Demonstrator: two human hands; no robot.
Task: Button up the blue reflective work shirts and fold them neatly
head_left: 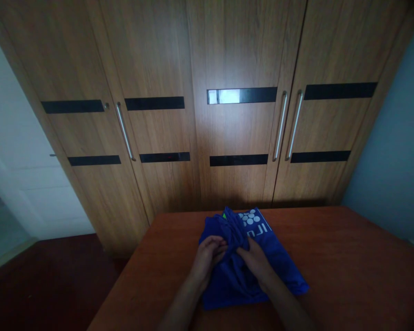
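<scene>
A blue fabric item (279,262) with white lettering and a cluster of white dots lies on the reddish-brown table, partly spread and partly bunched up. A small bright green patch shows near its far edge. My left hand (209,255) has its fingers curled round the left side of the bunched cloth. From the right, my right hand (255,259) pinches the same bunch, its thumb and fingers partly sunk in the folds. Both hands are close together over the middle of the cloth.
The wooden table (331,257) reaches to a large wardrobe (231,128) with dark strips and metal handles. A white door (37,184) stands at the left above a dark red floor (62,280). At the right is a pale wall (396,151).
</scene>
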